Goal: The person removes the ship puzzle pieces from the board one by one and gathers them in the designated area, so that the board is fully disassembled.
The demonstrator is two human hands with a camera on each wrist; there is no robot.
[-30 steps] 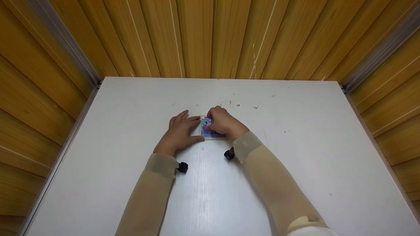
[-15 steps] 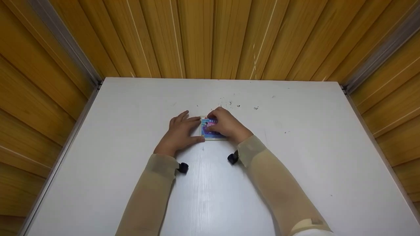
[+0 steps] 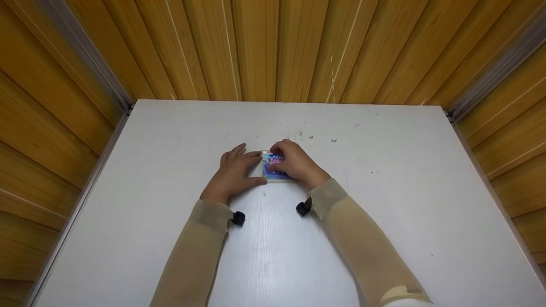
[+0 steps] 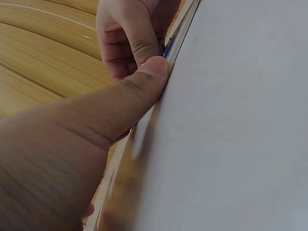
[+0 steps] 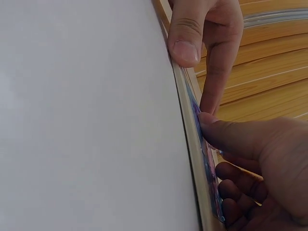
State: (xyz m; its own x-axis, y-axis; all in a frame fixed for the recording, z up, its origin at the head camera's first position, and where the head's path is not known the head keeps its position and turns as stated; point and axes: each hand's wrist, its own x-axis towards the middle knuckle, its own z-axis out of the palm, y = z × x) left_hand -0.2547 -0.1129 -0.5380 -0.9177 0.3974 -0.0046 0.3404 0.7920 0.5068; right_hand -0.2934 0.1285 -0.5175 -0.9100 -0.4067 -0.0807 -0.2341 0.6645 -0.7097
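A small flat jigsaw puzzle (image 3: pixel 277 176) with a blue, pink and purple picture and a pale rim lies on the white table. Straight fingers and thumb of my left hand (image 3: pixel 232 172) touch its two left corners, the thumb tip on the near one. From the right, my right hand (image 3: pixel 296 162) reaches over the picture with curled fingers, pinching at a puzzle piece; that hand hides much of the right half. In the right wrist view the thumb (image 5: pixel 231 134) rests against the picture face, just inside the pale rim (image 5: pixel 192 139), and the other fingers bend beside it.
The white table (image 3: pixel 179 132) is walled by yellow wooden planks (image 3: pixel 256 51) behind and on both sides. Small dark marks (image 3: pixel 334 140) spot its surface beyond the hands. A black wrist camera (image 3: pixel 238 218) sits at the left cuff, another black camera (image 3: pixel 303 208) at the right.
My right hand and forearm have shifted slightly right and nearer me, uncovering a bit more of the picture. The left hand and the puzzle stay almost still.
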